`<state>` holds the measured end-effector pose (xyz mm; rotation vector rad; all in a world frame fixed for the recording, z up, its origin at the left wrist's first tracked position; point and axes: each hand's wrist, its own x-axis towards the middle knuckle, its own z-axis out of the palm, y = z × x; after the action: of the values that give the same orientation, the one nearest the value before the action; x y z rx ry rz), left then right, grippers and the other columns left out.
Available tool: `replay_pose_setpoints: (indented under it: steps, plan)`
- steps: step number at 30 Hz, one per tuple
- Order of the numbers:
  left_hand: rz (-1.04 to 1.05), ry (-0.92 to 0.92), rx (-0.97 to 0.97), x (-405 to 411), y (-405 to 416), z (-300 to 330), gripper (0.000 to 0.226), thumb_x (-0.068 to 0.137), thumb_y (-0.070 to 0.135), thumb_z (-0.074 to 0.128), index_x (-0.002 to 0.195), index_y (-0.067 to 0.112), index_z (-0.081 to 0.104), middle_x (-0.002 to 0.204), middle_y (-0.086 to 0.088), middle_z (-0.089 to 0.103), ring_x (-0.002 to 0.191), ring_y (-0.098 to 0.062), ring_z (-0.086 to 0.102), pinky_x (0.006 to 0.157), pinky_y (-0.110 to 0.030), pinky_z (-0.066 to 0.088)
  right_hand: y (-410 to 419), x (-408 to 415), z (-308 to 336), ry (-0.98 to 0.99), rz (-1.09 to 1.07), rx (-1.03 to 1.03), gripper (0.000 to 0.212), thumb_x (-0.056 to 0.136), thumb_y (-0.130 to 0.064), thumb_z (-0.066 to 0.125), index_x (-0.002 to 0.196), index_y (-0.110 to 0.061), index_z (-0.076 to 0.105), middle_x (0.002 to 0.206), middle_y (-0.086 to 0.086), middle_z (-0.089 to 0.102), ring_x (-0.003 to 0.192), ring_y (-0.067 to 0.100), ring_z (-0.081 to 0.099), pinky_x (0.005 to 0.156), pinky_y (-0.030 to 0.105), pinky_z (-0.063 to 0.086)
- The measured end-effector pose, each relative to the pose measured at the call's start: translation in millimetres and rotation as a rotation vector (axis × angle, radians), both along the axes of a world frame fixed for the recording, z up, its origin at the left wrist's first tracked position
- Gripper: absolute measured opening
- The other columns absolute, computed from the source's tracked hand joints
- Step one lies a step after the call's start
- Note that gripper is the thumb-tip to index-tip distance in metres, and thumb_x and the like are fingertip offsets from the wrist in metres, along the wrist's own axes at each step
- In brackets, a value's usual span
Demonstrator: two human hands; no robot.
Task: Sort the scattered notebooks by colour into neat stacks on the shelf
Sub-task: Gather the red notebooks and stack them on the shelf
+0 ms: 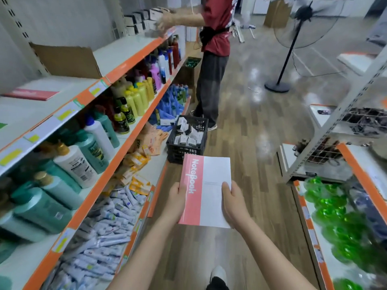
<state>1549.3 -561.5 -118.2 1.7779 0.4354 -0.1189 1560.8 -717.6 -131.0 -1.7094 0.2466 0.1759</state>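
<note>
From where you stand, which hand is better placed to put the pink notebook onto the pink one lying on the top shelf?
Probably the left hand. It grips the notebook on its pink edge, the side facing the shelf where the other pink notebook lies. The right hand would have to cross over.

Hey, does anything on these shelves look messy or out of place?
Yes. The tubes on the bottom left shelf lie jumbled, not in rows. A torn cardboard piece leans on the top shelf, and a black crate sits in the aisle.
</note>
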Motion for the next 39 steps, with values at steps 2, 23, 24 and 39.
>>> replay_pose_setpoints:
  steps: [2,23,24,39]
  plan:
    - [0.018,0.007,-0.013,23.8,-6.7,2.6,0.025,0.101,0.020,0.036,0.093,0.005,0.054,0.078,-0.002,0.059,0.064,-0.007,0.056,0.042,-0.006,0.037,-6.5,29.3,1.6,-0.012,0.025,-0.012,0.026,0.102,-0.022,0.033,0.106,-0.007,0.054,0.098,0.000,0.063,0.081,0.006,0.061,0.053,0.010,0.043]
    - [0.330,0.070,-0.104,189.0,12.0,-26.5,0.026,0.099,0.026,0.039,0.098,0.011,0.061,0.093,-0.011,0.070,0.087,-0.027,0.068,0.073,-0.033,0.049,20.0,233.3,-20.7,-0.053,0.289,-0.099,0.023,0.100,-0.024,0.035,0.093,-0.012,0.053,0.090,-0.003,0.061,0.077,0.004,0.057,0.060,0.011,0.043]
    - [0.340,0.072,-0.101,198.7,17.5,-27.4,0.026,0.098,0.028,0.040,0.096,0.012,0.061,0.090,-0.008,0.071,0.084,-0.024,0.069,0.071,-0.032,0.050,25.9,244.9,-20.4,-0.056,0.302,-0.098,0.023,0.100,-0.023,0.035,0.095,-0.011,0.054,0.091,-0.003,0.061,0.080,0.007,0.057,0.063,0.015,0.043]
    - [0.642,-0.013,-0.143,284.3,120.4,-14.6,0.032,0.100,0.039,0.039,0.099,0.015,0.061,0.090,-0.005,0.071,0.081,-0.019,0.069,0.068,-0.029,0.050,154.8,376.8,-10.8,-0.118,0.672,-0.052,0.024,0.102,-0.026,0.032,0.107,-0.016,0.053,0.101,-0.003,0.061,0.090,0.007,0.060,0.068,0.022,0.044]
